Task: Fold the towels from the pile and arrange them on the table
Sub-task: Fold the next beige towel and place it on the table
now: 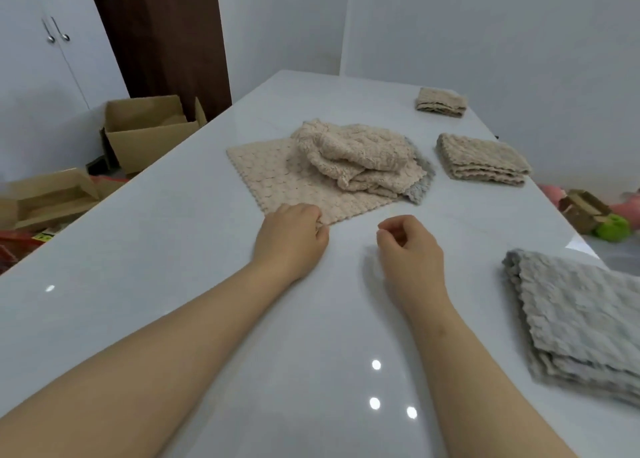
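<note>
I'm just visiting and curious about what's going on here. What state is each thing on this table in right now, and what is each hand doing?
Towel pile: crumpled, unfolded.
Flat beige towel: spread out, under the towel pile.
Left hand: pinches the flat beige towel's near corner.
Right hand: curled, holding nothing.
Far beige stack: folded.
Middle beige stack: folded.
Grey stack: folded.
Cardboard box: open.

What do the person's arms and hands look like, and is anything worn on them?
The left forearm and right forearm are bare down to the frame's edge, with no sleeves in view. The left hand and right hand have no gloves, and no watch, bracelet or ring shows.
</note>
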Tool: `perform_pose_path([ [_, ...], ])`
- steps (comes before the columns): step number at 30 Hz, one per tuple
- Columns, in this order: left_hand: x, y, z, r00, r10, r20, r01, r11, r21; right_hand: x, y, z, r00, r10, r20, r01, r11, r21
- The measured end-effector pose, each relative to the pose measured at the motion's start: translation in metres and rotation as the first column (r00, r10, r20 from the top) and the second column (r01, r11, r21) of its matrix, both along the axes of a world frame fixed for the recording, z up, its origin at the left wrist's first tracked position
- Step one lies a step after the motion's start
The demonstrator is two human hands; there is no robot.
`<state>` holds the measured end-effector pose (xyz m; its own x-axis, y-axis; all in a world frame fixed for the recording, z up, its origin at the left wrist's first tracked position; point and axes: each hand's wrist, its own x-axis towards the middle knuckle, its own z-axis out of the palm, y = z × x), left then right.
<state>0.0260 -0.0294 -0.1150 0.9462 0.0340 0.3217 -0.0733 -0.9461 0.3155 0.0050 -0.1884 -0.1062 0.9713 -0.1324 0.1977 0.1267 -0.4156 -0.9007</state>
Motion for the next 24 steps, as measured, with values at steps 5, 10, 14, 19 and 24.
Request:
perform_pose_path([
  [5,-0.054,0.018,-0.002,0.998,-0.062,0.002,0.062,0.997,0.055,-0.044,-0.001,-0.004,1.000,0.023,-0.007,-0.024,0.999,-0.048],
  [10,-0.085,0.026,-0.004,0.997,-0.076,0.028,0.073,0.994,0.081,-0.063,0.002,-0.004,0.999,0.034,-0.003,-0.034,0.992,-0.125],
  [14,-0.083,0.023,-0.006,0.992,-0.017,0.126,-0.003,0.987,0.159,-0.058,0.004,-0.004,1.000,0.028,-0.012,-0.029,0.985,-0.171],
  [19,-0.048,0.029,-0.004,0.991,0.025,0.129,-0.048,0.983,0.175,-0.052,0.005,-0.006,0.998,0.060,-0.024,-0.063,0.972,-0.228],
  [24,-0.021,0.045,-0.002,0.979,0.171,-0.112,-0.187,0.970,-0.153,-0.047,0.005,-0.009,0.999,0.050,-0.022,-0.054,0.963,-0.265],
])
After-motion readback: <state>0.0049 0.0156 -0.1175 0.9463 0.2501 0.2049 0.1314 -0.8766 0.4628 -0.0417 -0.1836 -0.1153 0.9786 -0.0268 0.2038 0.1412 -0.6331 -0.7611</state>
